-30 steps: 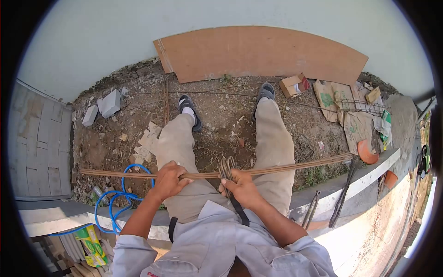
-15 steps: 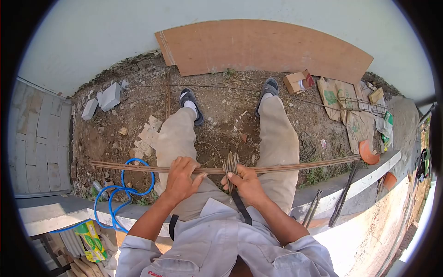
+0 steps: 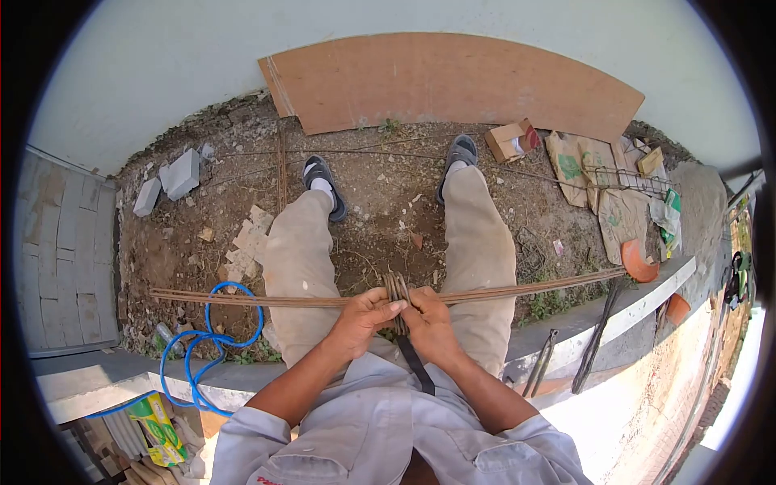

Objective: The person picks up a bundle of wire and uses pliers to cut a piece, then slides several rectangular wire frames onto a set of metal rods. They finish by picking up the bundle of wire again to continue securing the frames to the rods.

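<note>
Long thin rusty steel rods (image 3: 533,290) lie crosswise over the person's thighs. Standing across them at the middle is a short bundle of metal pieces (image 3: 394,284), perhaps bent rebar; their exact shape is partly covered by fingers. My right hand (image 3: 428,319) is closed around the bundle's right side. From the left, my left hand (image 3: 362,325) pinches the same bundle, thumb towards the right hand. A black strap (image 3: 415,365) runs down from beneath the hands over the shirt.
Blue hose (image 3: 191,364) loops at the left by the low concrete ledge (image 3: 582,343). Plywood (image 3: 453,85) leans on the far wall. Pale blocks (image 3: 181,175), a cardboard box (image 3: 511,142), paper sacks (image 3: 622,222) and an orange curved piece (image 3: 638,263) lie around on the dirt.
My left hand has left the long rods and moved right to the short metal bundle, closing on it. My right hand keeps its hold. The view has shifted slightly.
</note>
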The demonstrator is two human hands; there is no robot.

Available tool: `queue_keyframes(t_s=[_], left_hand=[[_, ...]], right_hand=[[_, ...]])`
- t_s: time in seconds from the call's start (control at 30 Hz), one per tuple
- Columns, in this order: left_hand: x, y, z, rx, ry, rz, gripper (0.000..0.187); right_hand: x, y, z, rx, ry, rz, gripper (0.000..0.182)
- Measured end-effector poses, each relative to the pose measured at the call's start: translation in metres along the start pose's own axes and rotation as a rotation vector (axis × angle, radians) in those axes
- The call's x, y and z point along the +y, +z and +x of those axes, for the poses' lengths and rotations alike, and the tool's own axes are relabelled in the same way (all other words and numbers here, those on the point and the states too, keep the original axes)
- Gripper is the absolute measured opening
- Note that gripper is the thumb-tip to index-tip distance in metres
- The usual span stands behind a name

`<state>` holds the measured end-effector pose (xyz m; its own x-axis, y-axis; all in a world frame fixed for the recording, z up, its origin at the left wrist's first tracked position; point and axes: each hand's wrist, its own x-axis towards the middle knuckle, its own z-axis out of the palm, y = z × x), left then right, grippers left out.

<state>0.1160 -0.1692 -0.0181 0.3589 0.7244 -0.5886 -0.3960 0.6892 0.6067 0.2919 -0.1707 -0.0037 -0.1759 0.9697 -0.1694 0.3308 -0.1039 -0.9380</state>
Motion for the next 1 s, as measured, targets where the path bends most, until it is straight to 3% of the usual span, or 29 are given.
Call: queue_keyframes(t_s=[0.1,0.2,0.3,0.43,0.7,0.8,1.0], left_hand=[[-0.006,0.003,0.002,-0.005,0.011,-0.050,0.026],[-0.003,0.010,0.001,0.010,0.036,-0.102,0.025],[0.000,0.013,0.001,0.029,0.055,-0.044,0.020],[0.011,0.012,-0.003,0.056,0.082,0.020,0.016],[0.026,0.025,-0.017,0.080,0.083,0.071,0.016],[0.028,0.026,-0.020,0.069,0.109,0.000,0.016],[0.038,0.031,-0.019,0.013,0.122,0.003,0.014]], right_hand=[[-0.003,-0.005,-0.004,0.018,0.039,-0.009,0.024],[0.003,-0.006,-0.005,0.160,-0.159,-0.108,0.019],[-0.005,-0.022,-0.005,0.102,0.114,0.062,0.018],[0.013,-0.030,-0.003,0.079,0.191,0.172,0.019],[-0.017,-0.051,0.000,0.149,0.216,0.322,0.020],[-0.016,-0.074,-0.001,0.299,0.081,0.194,0.020],[-0.005,-0.162,-0.012,0.648,0.036,-0.056,0.019]])
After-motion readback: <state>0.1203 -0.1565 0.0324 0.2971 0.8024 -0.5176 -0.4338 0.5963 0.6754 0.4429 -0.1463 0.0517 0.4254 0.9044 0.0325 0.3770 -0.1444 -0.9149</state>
